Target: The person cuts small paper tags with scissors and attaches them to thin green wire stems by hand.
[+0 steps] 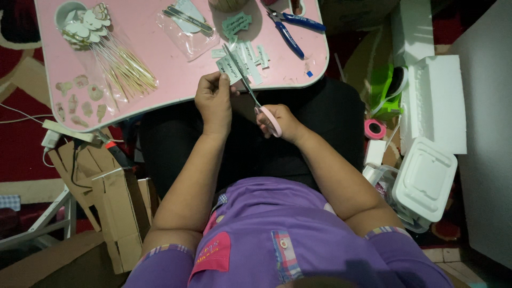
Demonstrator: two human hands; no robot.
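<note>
My left hand (214, 98) pinches a small pale printed paper strip (226, 69) at the near edge of the pink table (176, 80). My right hand (280, 121) grips pink-handled scissors (250, 92), whose blades reach up across the strip. Several cut paper labels (252, 56) lie on the table just beyond the blades. Both hands hover over my lap, close together.
On the table: a bundle of wooden skewers with paper toppers (106, 50), a clear plastic bag (186, 29), blue-handled pliers (292, 26), small cut-out shapes (80, 101). Cardboard pieces (114, 208) lie left. White foam blocks (434, 101), a plastic box (424, 181) and pink tape (375, 128) lie right.
</note>
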